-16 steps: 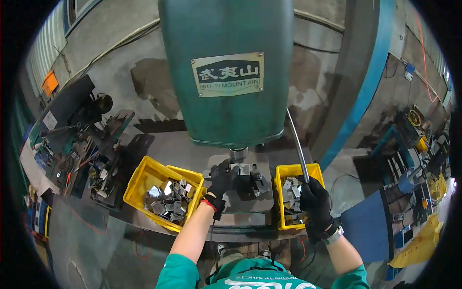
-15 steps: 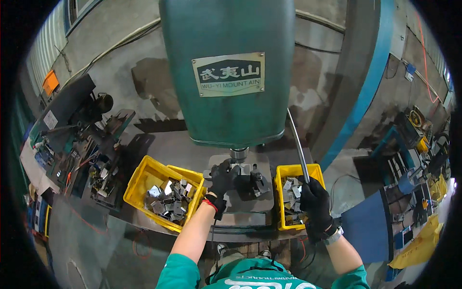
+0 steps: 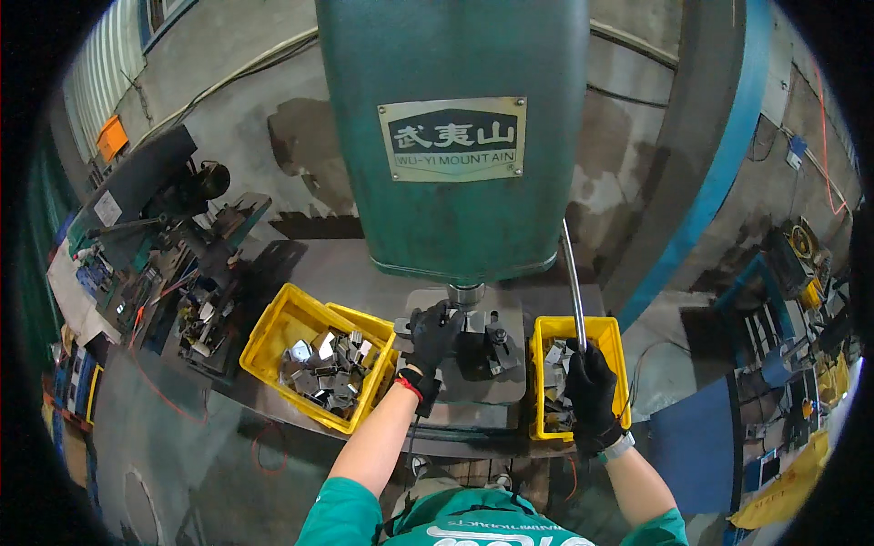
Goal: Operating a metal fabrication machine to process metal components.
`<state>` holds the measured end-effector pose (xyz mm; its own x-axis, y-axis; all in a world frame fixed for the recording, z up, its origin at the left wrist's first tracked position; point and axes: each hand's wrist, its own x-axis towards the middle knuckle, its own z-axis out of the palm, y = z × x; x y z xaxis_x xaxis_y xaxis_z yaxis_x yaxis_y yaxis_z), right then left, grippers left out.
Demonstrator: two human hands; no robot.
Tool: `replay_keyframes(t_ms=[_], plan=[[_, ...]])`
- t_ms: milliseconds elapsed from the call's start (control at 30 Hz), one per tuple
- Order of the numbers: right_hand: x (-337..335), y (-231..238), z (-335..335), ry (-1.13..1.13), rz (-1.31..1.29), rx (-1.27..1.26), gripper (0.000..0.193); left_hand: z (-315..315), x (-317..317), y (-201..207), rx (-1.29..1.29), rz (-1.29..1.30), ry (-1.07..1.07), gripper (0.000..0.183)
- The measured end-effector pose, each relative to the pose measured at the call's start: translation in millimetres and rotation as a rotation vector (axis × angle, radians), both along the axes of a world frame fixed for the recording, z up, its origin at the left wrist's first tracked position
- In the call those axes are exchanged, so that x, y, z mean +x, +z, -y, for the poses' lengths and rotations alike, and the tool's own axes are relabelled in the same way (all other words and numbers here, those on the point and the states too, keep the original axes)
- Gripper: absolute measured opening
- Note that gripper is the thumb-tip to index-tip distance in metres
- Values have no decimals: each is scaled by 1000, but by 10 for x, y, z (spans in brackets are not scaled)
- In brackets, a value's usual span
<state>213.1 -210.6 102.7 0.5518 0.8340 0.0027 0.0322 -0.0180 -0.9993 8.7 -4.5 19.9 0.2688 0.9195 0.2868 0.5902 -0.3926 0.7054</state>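
My right grip [image 3: 590, 382], black-gloved, is closed around the metal lever [image 3: 574, 282], which rises ahead of it beside the green machine head [image 3: 451, 218]. My left grip [image 3: 433, 342], also gloved, is at the metal fixture [image 3: 497, 348], which sits on the base plate [image 3: 473, 387] and extends to its right; fingers partly hidden, so I can't tell whether it holds a piece. The ram [image 3: 466, 294] is just ahead and right of that grip. Left of it on the bench [image 3: 341, 257]: yellow bin [image 3: 273, 332], metal pieces [image 3: 332, 366] inside. Second yellow bin [image 3: 623, 364] beneath the right grip, more small parts [image 3: 554, 373] inside.
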Motion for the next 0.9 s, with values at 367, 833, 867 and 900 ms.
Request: replay_keyframes(t_ms=[367,833,867,900], plan=[[110,-396,-156,-32,296,72,23,47,-115,-27,175,22,-47,24],[213,-666,-274,-75,540,43,21,32,-165,-166,154,121,-82,26],[219,-680,-277,-75,547,49,20,13,-184,-156,26,168,-97,25],[221,-692,-283,-74,554,57,20,-3,-211,-118,-101,214,-111,25]])
